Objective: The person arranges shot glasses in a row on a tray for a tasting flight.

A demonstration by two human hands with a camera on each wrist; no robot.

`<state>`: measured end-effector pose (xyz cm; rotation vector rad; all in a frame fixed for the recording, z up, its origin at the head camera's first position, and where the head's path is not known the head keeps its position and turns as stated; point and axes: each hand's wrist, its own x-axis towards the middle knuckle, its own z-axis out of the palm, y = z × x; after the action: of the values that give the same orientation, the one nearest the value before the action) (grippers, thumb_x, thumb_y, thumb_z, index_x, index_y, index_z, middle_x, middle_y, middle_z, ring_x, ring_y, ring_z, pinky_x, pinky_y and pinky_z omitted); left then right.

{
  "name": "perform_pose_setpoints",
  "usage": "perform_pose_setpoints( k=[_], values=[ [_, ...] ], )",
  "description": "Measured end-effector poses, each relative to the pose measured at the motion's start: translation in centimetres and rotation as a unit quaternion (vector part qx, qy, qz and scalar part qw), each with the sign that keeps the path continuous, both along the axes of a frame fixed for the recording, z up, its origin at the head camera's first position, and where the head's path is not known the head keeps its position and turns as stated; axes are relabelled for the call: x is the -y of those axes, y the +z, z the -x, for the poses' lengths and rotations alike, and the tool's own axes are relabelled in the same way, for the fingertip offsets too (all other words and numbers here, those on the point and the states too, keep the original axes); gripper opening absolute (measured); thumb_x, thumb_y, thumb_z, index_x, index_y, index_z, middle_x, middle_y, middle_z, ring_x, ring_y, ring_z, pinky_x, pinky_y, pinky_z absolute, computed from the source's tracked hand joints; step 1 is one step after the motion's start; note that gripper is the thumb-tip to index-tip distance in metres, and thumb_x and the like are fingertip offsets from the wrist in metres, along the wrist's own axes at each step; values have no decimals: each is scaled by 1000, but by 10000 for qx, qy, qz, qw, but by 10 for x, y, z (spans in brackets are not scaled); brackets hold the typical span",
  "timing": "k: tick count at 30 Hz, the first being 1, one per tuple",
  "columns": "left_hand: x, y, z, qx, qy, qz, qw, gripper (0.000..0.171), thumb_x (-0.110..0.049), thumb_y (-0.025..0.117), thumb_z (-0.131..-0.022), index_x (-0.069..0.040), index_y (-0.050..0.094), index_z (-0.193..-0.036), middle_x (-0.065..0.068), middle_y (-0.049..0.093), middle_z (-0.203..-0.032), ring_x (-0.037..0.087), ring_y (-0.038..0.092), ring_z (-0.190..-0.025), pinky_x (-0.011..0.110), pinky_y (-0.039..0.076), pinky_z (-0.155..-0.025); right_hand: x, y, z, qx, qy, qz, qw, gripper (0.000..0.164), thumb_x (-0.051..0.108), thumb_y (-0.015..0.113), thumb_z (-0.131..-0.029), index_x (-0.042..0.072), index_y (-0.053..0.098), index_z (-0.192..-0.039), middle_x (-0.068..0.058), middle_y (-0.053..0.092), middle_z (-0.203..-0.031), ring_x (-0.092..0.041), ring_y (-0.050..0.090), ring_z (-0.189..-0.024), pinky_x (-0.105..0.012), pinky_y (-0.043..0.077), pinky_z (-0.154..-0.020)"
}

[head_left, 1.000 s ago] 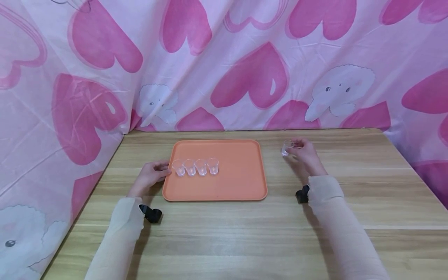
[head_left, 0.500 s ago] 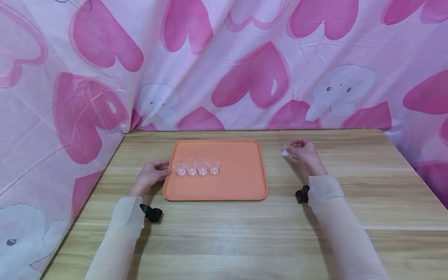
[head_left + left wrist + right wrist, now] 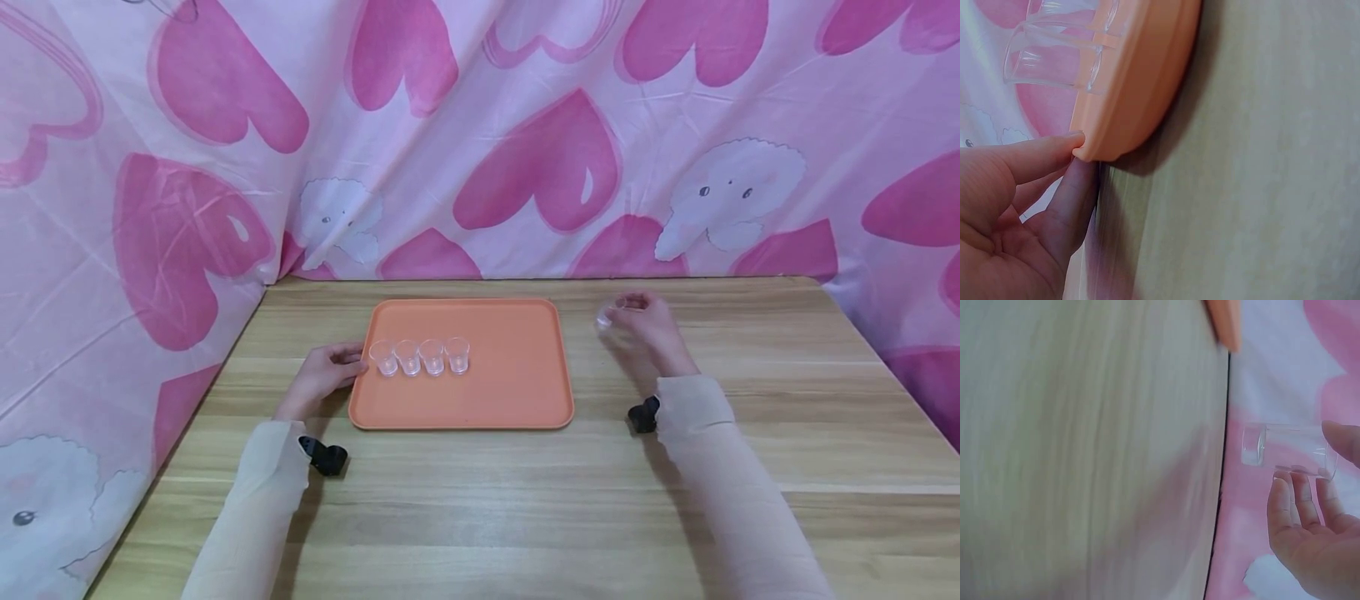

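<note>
Several small clear shot glasses [image 3: 432,358] stand upright in a row on the left half of an orange tray [image 3: 510,400]. My left hand [image 3: 322,375] pinches the tray's left rim; in the left wrist view the thumb lies on the rim and a finger is against its outer side, with two of the glasses [image 3: 1054,62] close by. To the right of the tray, my right hand [image 3: 648,329] holds another clear shot glass [image 3: 1294,450] between thumb and fingers near its mouth. That glass is off the table, its base pointing left in the head view.
The tray lies on a wood-grain table [image 3: 495,517]. A pink curtain with hearts [image 3: 540,167] hangs behind the table and along its left side. Black wrist cameras [image 3: 324,457] sit at both cuffs.
My right hand has shifted slightly left and turned, tilting the held shot glass so its base swings left. My left hand, the tray and the row of glasses stay put.
</note>
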<state>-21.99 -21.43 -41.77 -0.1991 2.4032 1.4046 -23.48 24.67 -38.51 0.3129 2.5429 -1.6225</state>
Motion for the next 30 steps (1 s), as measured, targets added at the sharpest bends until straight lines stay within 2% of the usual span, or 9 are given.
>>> perform_pose_setpoints(
  k=[3,7,12,14,24,30],
  values=[
    [0,0,0,-6,-1,-30,10000,49,-15,54,-97,1,42,-142,24,52,-134,7,61,-99,27,54,-94,10,2,1,-151,47,76,9998,51,21,61,-92,-4,42,-133,-8,51,-119,-12,49,-104,-28,46,-96],
    [-1,0,0,59,37,5,10000,49,-16,54,-98,-1,42,-142,23,52,-135,13,61,-105,31,53,-97,25,5,2,-289,193,238,9991,50,17,62,-91,-6,42,-131,-4,52,-112,-3,50,-95,-29,49,-97],
    [-1,0,0,65,28,30,10000,49,-17,54,-98,-1,42,-142,23,52,-135,11,61,-103,30,53,-97,46,9,4,-426,364,348,9978,49,13,62,-91,-8,44,-132,-3,53,-107,1,52,-89,-17,51,-87],
    [0,0,0,48,18,14,10000,49,-16,54,-98,0,42,-142,23,52,-135,9,61,-101,29,54,-96,55,9,4,-429,427,386,9974,49,12,63,-90,-7,44,-131,-3,53,-107,-1,53,-89,-13,49,-82],
    [0,-1,0,-12,-19,-20,10000,49,-15,54,-97,0,42,-142,24,52,-135,6,60,-99,28,54,-95,100,7,-2,-506,801,780,9924,44,4,66,-86,-7,46,-124,-5,56,-102,-4,56,-87,-13,49,-76],
    [0,-1,0,-59,-14,-28,10000,49,-13,55,-97,2,41,-142,24,52,-133,6,60,-96,27,55,-93,119,4,-6,-532,1036,614,9913,40,5,68,-84,-6,52,-119,-9,58,-103,-24,62,-101,-23,53,-84]
  ],
)
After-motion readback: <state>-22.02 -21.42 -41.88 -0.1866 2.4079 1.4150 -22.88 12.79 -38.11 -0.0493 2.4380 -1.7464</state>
